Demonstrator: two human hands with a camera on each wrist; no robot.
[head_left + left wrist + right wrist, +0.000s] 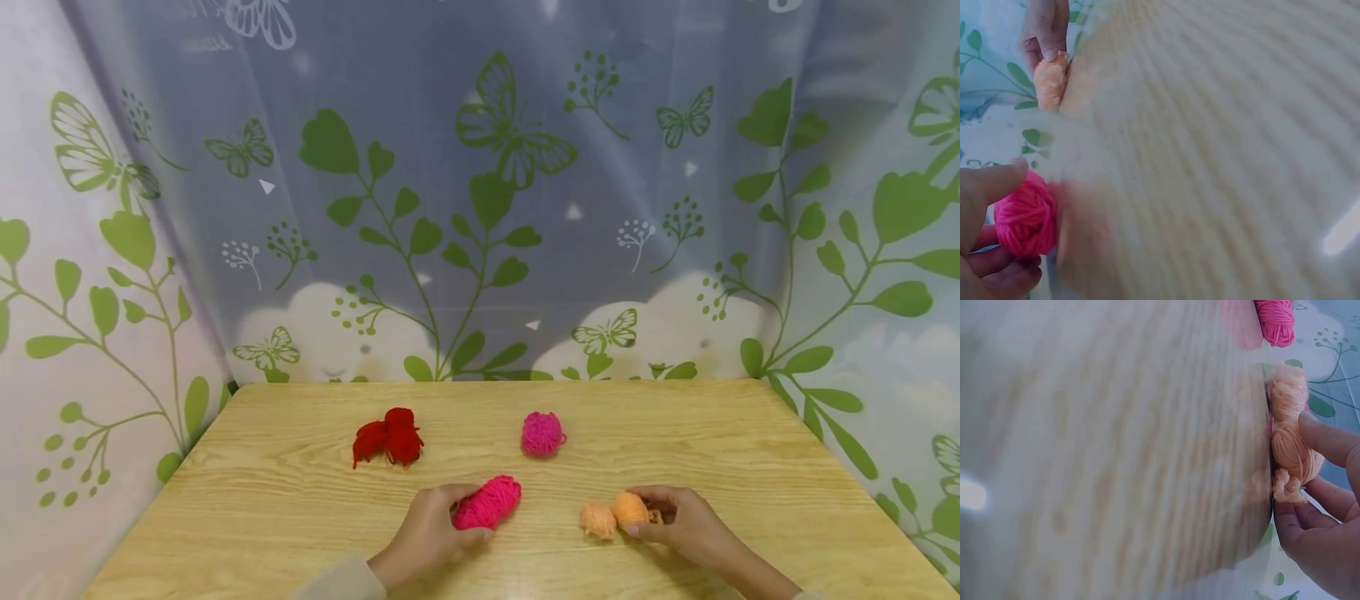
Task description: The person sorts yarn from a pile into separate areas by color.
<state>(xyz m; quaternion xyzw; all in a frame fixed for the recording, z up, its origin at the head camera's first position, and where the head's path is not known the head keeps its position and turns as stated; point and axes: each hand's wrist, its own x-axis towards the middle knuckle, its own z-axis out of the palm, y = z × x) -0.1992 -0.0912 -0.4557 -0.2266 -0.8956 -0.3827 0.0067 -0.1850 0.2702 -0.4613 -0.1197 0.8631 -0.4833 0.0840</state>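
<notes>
A hot-pink skein of yarn [489, 502] lies on the table, gripped between the thumb and fingers of my left hand [431, 532]. The left wrist view shows the thumb over the hot-pink yarn [1026, 217] and curled fingers on its other side. To the right, my right hand [686, 525] pinches an orange skein of yarn [630, 512], which has a narrow waist and a second lobe to the left. Loose strands [1289, 486] hang at the end of the orange skein near the fingers in the right wrist view.
A red bundle of yarn [402, 435] rests at the back left of the wooden table [300, 517]. A magenta ball of yarn [542, 434] sits at the back centre. Behind the table hangs a curtain [420, 167] printed with leaves and butterflies.
</notes>
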